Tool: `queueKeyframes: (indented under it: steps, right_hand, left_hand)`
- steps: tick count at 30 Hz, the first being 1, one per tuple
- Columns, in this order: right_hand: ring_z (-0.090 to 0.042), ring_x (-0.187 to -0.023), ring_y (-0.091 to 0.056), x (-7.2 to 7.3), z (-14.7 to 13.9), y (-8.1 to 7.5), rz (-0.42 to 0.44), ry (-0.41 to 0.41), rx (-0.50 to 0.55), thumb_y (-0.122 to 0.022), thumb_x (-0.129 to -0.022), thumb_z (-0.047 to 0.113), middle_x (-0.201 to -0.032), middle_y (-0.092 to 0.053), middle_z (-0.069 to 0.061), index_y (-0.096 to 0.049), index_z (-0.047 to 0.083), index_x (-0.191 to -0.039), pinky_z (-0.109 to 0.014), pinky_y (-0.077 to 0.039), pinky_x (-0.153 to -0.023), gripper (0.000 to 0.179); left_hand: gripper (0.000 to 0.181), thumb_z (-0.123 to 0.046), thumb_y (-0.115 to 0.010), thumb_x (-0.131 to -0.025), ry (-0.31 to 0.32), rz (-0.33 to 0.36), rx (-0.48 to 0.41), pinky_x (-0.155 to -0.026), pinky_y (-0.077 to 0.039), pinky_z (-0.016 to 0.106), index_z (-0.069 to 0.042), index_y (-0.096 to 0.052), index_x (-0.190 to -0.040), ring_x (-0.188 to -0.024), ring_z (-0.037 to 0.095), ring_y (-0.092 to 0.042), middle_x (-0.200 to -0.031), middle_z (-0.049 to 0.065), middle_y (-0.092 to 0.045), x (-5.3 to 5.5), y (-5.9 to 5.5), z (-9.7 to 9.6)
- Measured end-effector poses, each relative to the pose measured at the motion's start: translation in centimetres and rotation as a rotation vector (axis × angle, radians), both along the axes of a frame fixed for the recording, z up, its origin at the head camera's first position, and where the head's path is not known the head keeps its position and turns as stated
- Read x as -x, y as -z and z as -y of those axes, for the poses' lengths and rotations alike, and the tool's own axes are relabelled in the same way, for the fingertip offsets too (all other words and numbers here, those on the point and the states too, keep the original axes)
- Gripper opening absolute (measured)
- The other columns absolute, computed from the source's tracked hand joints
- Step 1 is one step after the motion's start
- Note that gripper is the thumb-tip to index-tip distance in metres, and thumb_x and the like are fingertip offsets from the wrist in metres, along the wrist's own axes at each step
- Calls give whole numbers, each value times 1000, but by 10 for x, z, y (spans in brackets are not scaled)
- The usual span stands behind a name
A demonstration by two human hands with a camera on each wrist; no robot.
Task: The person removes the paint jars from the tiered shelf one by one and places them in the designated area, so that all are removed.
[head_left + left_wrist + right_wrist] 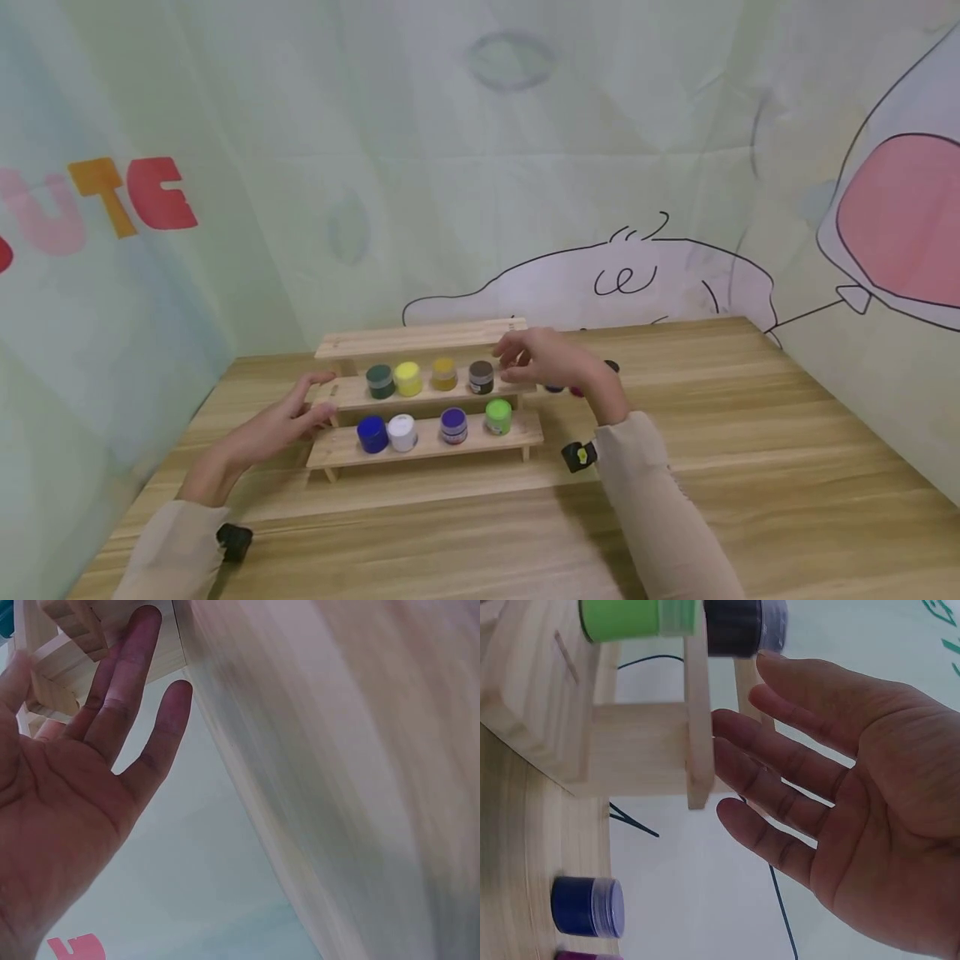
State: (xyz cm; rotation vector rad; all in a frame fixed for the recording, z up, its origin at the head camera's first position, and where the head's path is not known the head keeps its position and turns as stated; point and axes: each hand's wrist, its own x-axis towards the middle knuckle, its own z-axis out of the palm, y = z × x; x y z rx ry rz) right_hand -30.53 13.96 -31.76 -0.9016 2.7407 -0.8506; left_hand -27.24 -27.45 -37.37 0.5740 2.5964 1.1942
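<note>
A three-tier wooden rack stands on the table. Its middle tier carries dark green, yellow, ochre and dark brown paint jars. Along the front tier are blue, white, purple and lime green jars. My left hand is at the rack's left end, fingers extended beside the wood. At the right end, my right hand has loosely extended fingers, its thumb tip right at the dark jar in the right wrist view. Neither hand grips a jar.
Behind my right forearm, a navy jar, a magenta jar and a dark jar stand on the wooden table. A printed curtain hangs behind the table. Small black devices sit at both cuffs.
</note>
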Motion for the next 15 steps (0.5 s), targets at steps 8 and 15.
queueKeyframes:
  steps: [8, 15]
  right_hand:
    - [-19, -105, -65, -2, 18, 5, -26, 11, -22, -74, -92, 16, -121, -68, -7, -63, 10, -130, -33, -52, -89, 40]
    - [-19, -108, -64, -5, 21, 4, -19, 11, -22, -76, -91, 15, -122, -68, -7, -64, 12, -131, -33, -52, -90, 42]
  left_hand:
    - [63, -34, -43, -109, -9, 3, 15, -96, -48, 55, -7, -10, -155, -119, 39, -57, -115, 17, -63, 0, 0, 2]
    - [62, -30, -43, -110, 22, 4, -16, -94, -50, 54, -5, -8, -156, -116, 37, -59, -114, 17, -63, 0, -1, 2]
